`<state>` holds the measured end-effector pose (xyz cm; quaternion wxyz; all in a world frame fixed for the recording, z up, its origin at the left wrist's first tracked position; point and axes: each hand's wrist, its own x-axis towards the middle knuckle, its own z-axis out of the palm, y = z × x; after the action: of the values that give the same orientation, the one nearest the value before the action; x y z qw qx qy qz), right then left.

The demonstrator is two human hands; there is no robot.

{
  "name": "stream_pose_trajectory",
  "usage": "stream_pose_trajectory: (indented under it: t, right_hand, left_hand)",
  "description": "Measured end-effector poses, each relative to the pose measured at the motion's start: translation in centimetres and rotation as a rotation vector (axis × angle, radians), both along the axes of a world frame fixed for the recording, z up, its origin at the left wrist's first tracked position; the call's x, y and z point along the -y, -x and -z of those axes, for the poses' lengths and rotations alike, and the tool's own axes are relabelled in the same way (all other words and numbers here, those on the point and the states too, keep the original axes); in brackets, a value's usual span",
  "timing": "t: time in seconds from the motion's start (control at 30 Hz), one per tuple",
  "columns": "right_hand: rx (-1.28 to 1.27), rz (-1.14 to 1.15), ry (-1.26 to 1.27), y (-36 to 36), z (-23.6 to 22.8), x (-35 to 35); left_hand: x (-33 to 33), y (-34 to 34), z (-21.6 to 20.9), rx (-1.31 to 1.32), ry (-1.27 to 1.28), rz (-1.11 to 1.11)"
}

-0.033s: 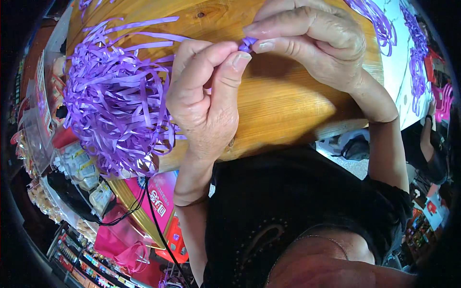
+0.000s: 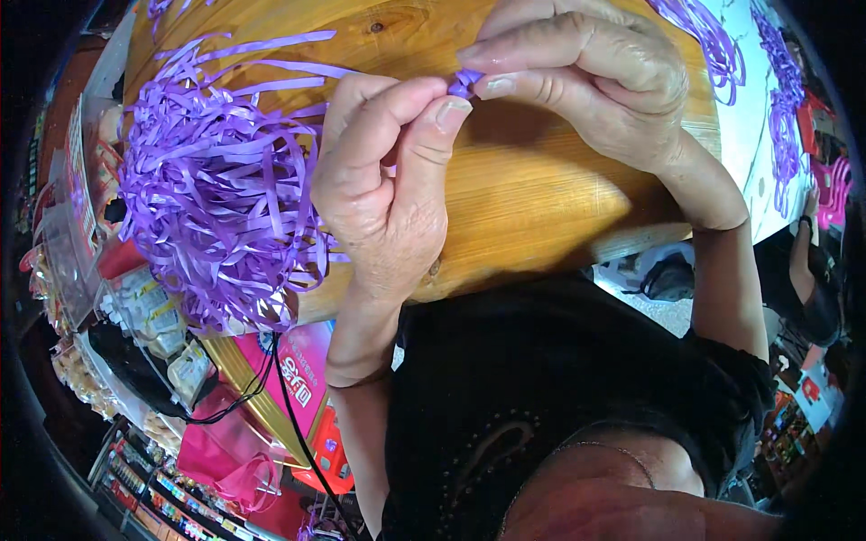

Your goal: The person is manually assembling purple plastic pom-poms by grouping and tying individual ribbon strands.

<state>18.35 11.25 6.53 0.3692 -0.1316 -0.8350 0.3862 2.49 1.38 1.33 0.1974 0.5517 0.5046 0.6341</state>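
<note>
A small folded piece of purple ribbon [image 2: 465,83] is pinched between my two hands above the wooden table. My left hand [image 2: 386,176] grips its near left side between thumb and forefinger. From the right, my right hand [image 2: 591,81] closes thumb and fingertips on the other side. Most of the folded ribbon is hidden by the fingertips. Just left of my left hand lies a large tangled heap of purple ribbon strips [image 2: 221,189], with a few loose ends stretching toward the hand.
More purple ribbon [image 2: 708,45] hangs at the upper right, beside a white surface [image 2: 744,117]. Clear bags of goods [image 2: 149,311], a pink box [image 2: 302,365] and a black cable [image 2: 293,406] are at the lower left. Another person's arm [image 2: 801,257] shows at the far right.
</note>
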Motion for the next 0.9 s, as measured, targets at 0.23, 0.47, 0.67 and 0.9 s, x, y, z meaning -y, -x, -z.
stream_pose_trajectory:
  t: [0.23,0.47,0.67,0.9]
  right_hand:
    - [-0.037,-0.038,-0.024,0.0,0.4,-0.3]
    - [0.085,-0.057,-0.006,-0.3,-0.6,-0.2]
    - [0.202,-0.063,-0.035,-0.6,-0.9,-0.2]
    - [0.2,-0.037,-0.13,-0.5,-1.2,0.3]
  left_hand:
    - [-0.2,0.2,0.1,-0.018,0.008,-0.001]
    - [-0.1,0.4,0.2,-0.045,0.0,-0.007]
    - [-0.2,0.3,0.6,-0.062,-0.03,-0.014]
    - [-0.3,0.3,1.0,-0.134,-0.144,-0.024]
